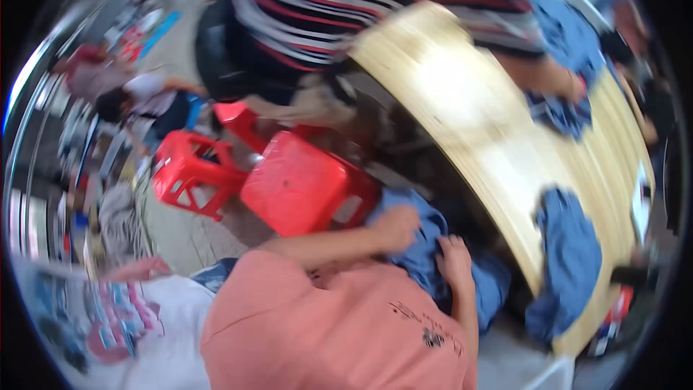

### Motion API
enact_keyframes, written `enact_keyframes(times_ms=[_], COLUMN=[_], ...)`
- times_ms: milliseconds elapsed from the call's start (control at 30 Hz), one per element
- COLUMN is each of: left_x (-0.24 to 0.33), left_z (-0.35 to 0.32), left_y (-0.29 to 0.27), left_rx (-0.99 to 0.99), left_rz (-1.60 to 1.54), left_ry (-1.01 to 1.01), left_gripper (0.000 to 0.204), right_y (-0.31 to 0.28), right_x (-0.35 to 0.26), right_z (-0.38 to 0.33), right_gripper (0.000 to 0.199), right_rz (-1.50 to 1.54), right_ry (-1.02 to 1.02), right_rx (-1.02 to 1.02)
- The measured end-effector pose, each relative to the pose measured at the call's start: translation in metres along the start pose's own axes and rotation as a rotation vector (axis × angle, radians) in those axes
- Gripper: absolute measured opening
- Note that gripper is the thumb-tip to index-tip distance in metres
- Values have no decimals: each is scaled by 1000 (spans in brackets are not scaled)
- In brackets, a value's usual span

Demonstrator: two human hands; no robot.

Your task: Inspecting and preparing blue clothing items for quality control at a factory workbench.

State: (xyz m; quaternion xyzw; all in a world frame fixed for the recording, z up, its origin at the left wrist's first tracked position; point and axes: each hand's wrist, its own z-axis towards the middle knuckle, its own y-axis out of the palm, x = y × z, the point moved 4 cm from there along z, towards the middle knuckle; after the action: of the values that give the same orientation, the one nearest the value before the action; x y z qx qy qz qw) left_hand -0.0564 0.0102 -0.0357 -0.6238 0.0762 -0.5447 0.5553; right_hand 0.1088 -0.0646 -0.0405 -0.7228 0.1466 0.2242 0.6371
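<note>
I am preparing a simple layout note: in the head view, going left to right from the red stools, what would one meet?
Left red plastic stool, square-seated red plastic stool, the person's left hand, the person's right hand, crumpled blue cloth on the wooden table.

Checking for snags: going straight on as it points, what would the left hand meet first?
The left hand would probably meet the blue fabric right by it first; motion blur and unclear depth hide the exact contact.
</note>
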Motion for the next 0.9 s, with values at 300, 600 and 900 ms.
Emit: enact_keyframes(times_ms=[300,600,900], left_x=[19,109,96], left_z=[-1,28,35], left_y=[3,-38,-26], left_rx=[-327,-460,-557], left_rz=[-164,-732,-847], left_ry=[-318,-73,-79], left_gripper=[24,14,15], right_y=[-8,-78,-73], right_x=[4,5,4], right_z=[-12,-54,-60], right_gripper=[24,29,19], right_rz=[140,518,675], right_ry=[-38,-218,-48], right_rx=[231,129,162])
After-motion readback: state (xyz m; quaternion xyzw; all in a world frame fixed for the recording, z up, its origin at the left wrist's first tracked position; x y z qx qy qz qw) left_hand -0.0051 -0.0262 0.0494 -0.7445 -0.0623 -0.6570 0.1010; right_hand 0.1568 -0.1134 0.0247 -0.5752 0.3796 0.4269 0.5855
